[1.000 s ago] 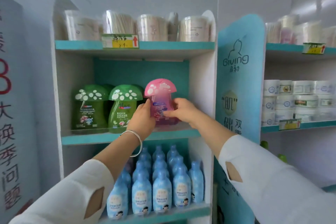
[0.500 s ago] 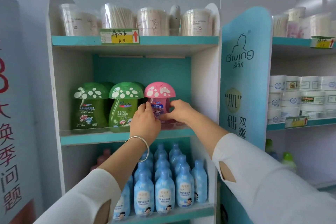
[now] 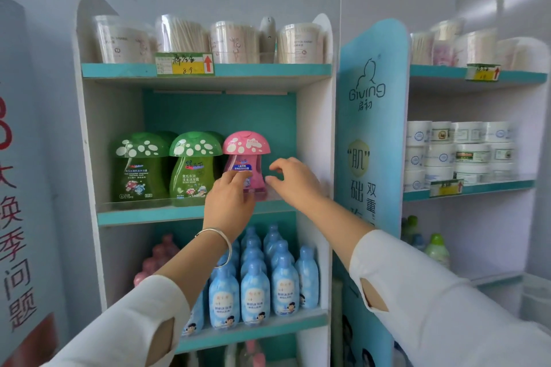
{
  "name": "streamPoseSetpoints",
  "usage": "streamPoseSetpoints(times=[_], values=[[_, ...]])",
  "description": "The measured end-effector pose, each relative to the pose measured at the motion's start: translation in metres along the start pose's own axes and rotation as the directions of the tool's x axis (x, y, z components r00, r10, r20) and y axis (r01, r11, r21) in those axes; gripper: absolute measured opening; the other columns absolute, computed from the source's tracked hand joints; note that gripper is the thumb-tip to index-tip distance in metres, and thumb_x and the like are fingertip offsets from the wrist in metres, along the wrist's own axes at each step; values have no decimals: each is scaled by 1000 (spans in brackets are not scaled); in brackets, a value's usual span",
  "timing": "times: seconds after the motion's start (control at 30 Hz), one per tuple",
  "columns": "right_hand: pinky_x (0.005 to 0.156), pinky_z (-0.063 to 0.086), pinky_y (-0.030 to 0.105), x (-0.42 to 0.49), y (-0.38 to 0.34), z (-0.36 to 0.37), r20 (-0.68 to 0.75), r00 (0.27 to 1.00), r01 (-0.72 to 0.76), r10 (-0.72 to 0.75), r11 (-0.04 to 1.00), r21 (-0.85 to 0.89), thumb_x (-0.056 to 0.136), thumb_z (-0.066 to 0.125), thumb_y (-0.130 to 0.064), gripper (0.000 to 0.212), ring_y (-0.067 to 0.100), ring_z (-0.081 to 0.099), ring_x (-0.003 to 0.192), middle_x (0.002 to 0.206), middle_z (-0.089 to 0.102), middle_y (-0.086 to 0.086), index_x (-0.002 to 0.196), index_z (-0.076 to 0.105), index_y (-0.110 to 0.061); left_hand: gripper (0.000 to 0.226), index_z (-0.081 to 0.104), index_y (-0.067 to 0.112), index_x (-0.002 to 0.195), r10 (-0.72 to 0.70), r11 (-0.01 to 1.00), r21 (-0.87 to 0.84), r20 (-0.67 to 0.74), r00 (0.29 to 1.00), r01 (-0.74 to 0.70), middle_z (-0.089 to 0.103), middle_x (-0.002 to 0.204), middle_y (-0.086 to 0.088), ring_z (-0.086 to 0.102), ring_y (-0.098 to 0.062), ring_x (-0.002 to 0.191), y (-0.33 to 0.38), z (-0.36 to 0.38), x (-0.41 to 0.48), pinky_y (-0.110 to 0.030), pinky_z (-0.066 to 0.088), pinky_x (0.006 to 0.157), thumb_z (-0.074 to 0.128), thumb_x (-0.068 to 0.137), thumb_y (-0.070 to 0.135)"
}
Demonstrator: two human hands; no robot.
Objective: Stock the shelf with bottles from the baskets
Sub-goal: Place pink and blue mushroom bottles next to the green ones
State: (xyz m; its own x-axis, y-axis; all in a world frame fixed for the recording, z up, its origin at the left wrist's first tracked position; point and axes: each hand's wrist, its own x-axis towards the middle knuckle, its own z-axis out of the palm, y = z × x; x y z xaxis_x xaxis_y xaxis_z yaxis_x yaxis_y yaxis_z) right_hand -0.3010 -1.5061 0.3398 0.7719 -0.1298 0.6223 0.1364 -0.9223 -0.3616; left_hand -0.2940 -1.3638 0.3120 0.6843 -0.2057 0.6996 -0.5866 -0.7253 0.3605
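Fingers (image 3: pixel 240 177) of the left hand (image 3: pixel 229 202) laid on the low front of the pink mushroom bottle (image 3: pixel 246 146). Pinching or only touching, cannot tell, with the thumb hidden. Right hand (image 3: pixel 295 180) at 3 o'clock from that bottle, just beside it, fingers spread apart and loosely bent, holding nothing. Pink mushroom bottle standing upright on the middle shelf (image 3: pixel 149 216), near the right end. Two green mushroom bottles (image 3: pixel 192 170) at 9 o'clock from it, the nearer one right beside it. Rows of small blue bottles (image 3: pixel 253 295) at 6 o'clock, one shelf down. Round tubs of cotton sticks (image 3: pixel 232 42) at 12 o'clock, one shelf up, with a yellow price tag (image 3: pixel 185 64) on the shelf edge. Silver bracelet (image 3: pixel 219 243) on the left wrist. White sleeves (image 3: pixel 447 307) on both arms.
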Motion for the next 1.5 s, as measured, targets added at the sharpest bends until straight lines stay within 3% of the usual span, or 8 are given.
streamPoseSetpoints(times=[0.3, 0.63, 0.8, 0.97, 1.1, 1.27, 1.4, 1.5], values=[[84, 50, 36, -99, 58, -49, 31, 997, -74, 76, 996, -53, 90, 56, -25, 21, 21, 60, 100, 107, 65, 1, 108, 66, -22, 29, 56, 18, 118, 153, 988, -64, 219, 964, -143, 64, 112, -1, 58, -26, 107, 76, 31, -59, -35, 45, 90, 48, 91, 19], [82, 50, 31, -222, 164, -106, 195, 919, -325, 344, 938, -121, 88, 60, -21, 21, 19, 61, 94, 100, 68, 1, 107, 68, -20, 27, 55, 22, 116, 355, 934, -128, 465, 811, -335, 64, 115, 0, 58, -27, 108, 178, 101, -146, -33, 43, 90, 44, 92, 22], [66, 34, 26, -294, 206, -110, 341, 833, -392, 435, 900, -190, 88, 63, -18, 9, 16, 52, 82, 85, 60, 7, 82, 65, -12, 29, 55, 30, 119, 442, 891, -189, 573, 690, -413, 62, 121, -3, 57, -27, 112, 213, 145, -200, -33, 42, 92, 44, 93, 27], [67, 33, 25, -349, 245, -86, 462, 709, -478, 532, 845, -241, 89, 56, -14, 20, 24, 57, 86, 99, 67, 17, 102, 67, -3, 26, 58, 32, 113, 434, 882, -204, 703, 564, -425, 65, 115, -1, 60, -25, 109, 223, 189, -240, -34, 46, 93, 45, 91, 35], [65, 35, 13, -376, 264, -67, 596, 603, -531, 530, 824, -196, 89, 58, -10, 23, 13, 51, 84, 95, 64, 8, 110, 67, -4, 28, 58, 28, 115, 397, 891, -191, 768, 502, -413, 65, 117, -3, 59, -25, 110, 224, 213, -256, -32, 44, 95, 44, 91, 36], [73, 49, 36, -391, 287, -42, 690, 460, -601, 559, 768, -221, 88, 61, -21, 30, 22, 57, 80, 97, 65, 15, 115, 62, -8, 28, 58, 25, 115, 377, 903, -200, 795, 476, -380, 64, 118, -4, 59, -24, 108, 219, 234, -263, -33, 44, 93, 42, 93, 28], [90, 53, 42, -400, 298, -32, 728, 386, -594, 566, 757, -274, 89, 62, -27, 39, 26, 63, 95, 114, 63, 12, 125, 57, -13, 26, 61, 23, 112, 372, 911, -232, 818, 438, -340, 65, 115, -4, 60, -21, 105, 215, 251, -269, -32, 46, 96, 44, 92, 27], [91, 53, 42, -406, 305, -31, 722, 359, -618, 591, 731, -291, 87, 63, -31, 40, 25, 64, 100, 117, 63, 11, 125, 57, -18, 25, 62, 24, 111, 383, 906, -237, 812, 440, -351, 67, 112, 0, 60, -19, 107, 218, 259, -273, -31, 43, 100, 46, 92, 28]])
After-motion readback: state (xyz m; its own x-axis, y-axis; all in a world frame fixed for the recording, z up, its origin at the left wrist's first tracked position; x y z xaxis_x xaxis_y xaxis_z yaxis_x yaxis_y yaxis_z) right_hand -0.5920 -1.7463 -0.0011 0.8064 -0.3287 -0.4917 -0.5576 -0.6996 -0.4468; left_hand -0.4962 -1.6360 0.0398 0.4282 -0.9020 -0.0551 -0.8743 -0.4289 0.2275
